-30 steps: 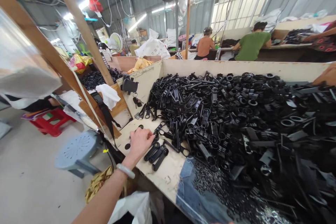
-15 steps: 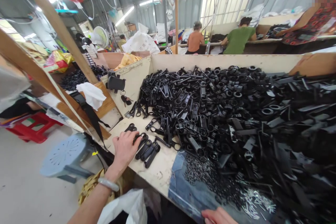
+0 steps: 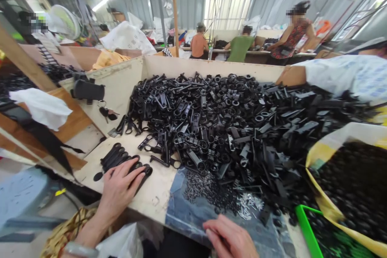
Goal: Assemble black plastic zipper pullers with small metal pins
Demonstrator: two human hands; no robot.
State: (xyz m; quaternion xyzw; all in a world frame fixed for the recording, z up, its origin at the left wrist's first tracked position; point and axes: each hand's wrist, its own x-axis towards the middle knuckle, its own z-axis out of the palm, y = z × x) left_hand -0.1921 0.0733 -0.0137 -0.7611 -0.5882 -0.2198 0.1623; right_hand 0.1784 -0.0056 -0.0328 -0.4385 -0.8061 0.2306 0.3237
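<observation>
My left hand (image 3: pixel 122 185) lies over a row of black plastic handle-like parts with ring ends (image 3: pixel 116 155), its fingers stretched out and resting on the nearer ones. The parts lie side by side on the pale tabletop (image 3: pixel 151 197); some are hidden beneath the fingers. My right hand (image 3: pixel 231 236) is at the bench's front edge, over a blue denim cloth (image 3: pixel 187 209). Its fingers are loosely extended, and I see nothing in them. Small dark pieces (image 3: pixel 205 185) and shiny metal pins (image 3: pixel 249 205) are heaped on the cloth just beyond it.
A large heap of black plastic parts (image 3: pixel 211 117) fills the bench behind. At right are a yellow-edged sack of black pieces (image 3: pixel 356 181) and a green tray (image 3: pixel 308 229). Keys (image 3: pixel 109 113) hang on the left board. Several people work at the far benches.
The view has swung to the right, bringing the sack and green tray into sight. My left hand has shifted along the row to its right-hand parts. More of my right hand shows.
</observation>
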